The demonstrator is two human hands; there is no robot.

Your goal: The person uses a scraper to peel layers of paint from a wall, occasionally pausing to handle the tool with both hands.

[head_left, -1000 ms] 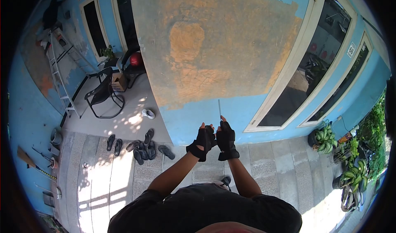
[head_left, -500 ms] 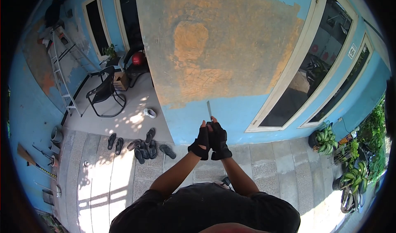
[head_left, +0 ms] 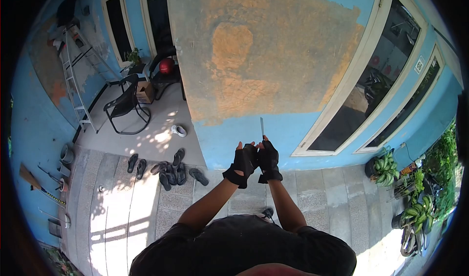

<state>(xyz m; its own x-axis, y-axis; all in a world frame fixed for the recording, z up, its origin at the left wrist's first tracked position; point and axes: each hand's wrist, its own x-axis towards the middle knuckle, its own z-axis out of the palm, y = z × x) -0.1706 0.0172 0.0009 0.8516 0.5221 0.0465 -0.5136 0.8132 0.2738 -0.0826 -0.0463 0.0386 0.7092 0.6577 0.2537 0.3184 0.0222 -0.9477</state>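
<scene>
Both my hands wear black fingerless gloves and are raised close together in front of the blue lower wall (head_left: pixel 224 139). My right hand (head_left: pixel 268 160) is closed around a thin, flat-bladed tool (head_left: pixel 262 125), whose grey blade points up toward the wall; its handle is hidden in the glove. Just left of it, my left hand (head_left: pixel 245 160) has its thumb raised and its fingers apart, with the fingertips at the right hand. Above them spreads a scraped patch (head_left: pixel 288 56) of grey and orange where blue paint is gone.
At the left, a person (head_left: pixel 66 7) works by a ladder (head_left: pixel 72 83). A black chair (head_left: pixel 124 102), a cardboard box (head_left: pixel 145 92) and sandals (head_left: pixel 181 175) are on the floor. Potted plants (head_left: pixel 386 168) line the right side, beyond the framed windows (head_left: pixel 376 76).
My hands came together around the tool, then parted slightly, and the blade swung from leaning left to nearly upright. The view has shifted a little, moving the wall patch right.
</scene>
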